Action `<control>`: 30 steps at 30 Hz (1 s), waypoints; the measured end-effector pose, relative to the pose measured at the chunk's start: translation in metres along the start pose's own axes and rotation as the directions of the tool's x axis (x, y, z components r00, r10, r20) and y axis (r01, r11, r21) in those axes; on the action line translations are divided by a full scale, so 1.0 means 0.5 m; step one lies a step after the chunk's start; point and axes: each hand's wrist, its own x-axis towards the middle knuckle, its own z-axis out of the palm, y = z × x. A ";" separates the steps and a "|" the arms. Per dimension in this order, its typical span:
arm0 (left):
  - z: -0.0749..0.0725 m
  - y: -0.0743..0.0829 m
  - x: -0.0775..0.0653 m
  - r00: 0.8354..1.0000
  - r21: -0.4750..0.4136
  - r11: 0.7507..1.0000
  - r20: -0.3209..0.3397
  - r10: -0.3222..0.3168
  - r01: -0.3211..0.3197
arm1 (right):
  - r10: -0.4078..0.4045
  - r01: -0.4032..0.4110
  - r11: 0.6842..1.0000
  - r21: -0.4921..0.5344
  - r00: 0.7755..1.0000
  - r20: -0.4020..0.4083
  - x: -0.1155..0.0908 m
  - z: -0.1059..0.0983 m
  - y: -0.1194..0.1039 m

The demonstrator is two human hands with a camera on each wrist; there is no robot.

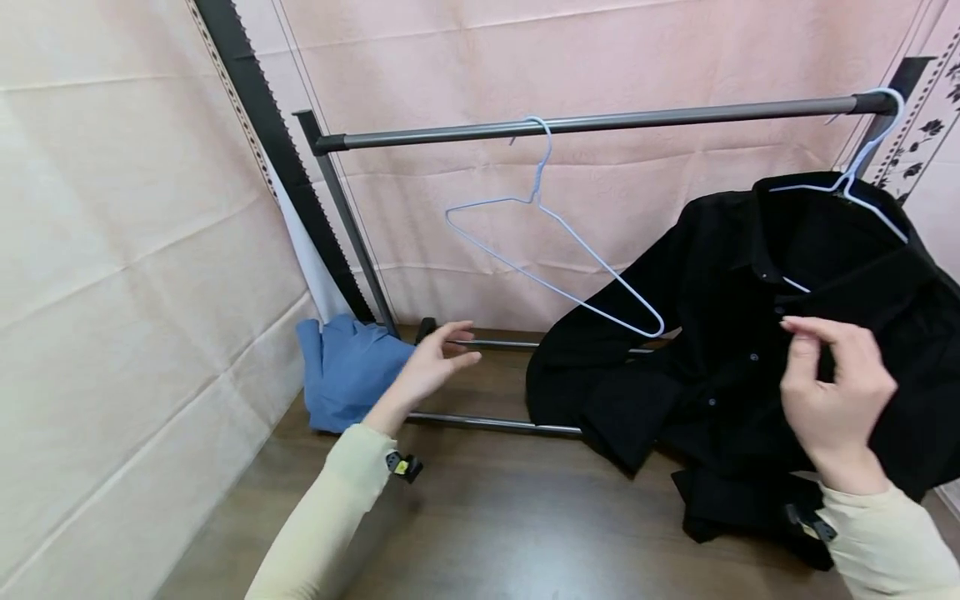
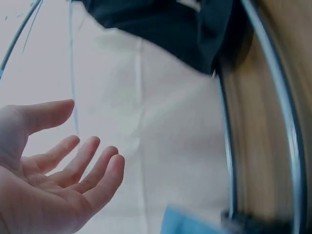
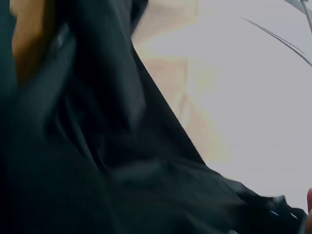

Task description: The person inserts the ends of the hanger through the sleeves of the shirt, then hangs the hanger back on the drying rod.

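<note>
Probably light, soft and floppy, the black shirt (image 1: 716,333) hanging at the right end of the rail (image 1: 712,115) is best taken by its firmer collar (image 1: 752,242), your left hand (image 1: 429,367) lying with fingers apart, your right hand (image 1: 842,402) loosely curled and seemingly empty.

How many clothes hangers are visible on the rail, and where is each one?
2. The bare hanger hangs near the middle of the rail; the second hanger is at its right end, inside the black shirt. The shirt might hide another.
</note>
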 end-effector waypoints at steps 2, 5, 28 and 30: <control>-0.038 -0.004 -0.011 0.998 0.014 1.000 -0.052 0.023 -0.023 | 0.030 -0.031 0.999 0.020 0.998 0.054 -0.026 0.021 0.011; -0.095 -0.013 -0.034 0.994 0.021 1.000 -0.106 0.019 -0.017 | 0.097 -0.102 0.994 0.028 0.983 0.154 -0.071 0.053 0.032; -0.295 -0.183 -0.142 0.843 -0.106 0.947 -0.433 -0.318 0.303 | 0.332 -0.575 0.817 0.038 0.524 0.784 -0.340 0.400 -0.085; -0.299 -0.210 -0.144 0.826 -0.108 0.933 -0.437 -0.356 0.344 | 0.319 -0.612 0.790 0.039 0.464 0.826 -0.353 0.421 -0.115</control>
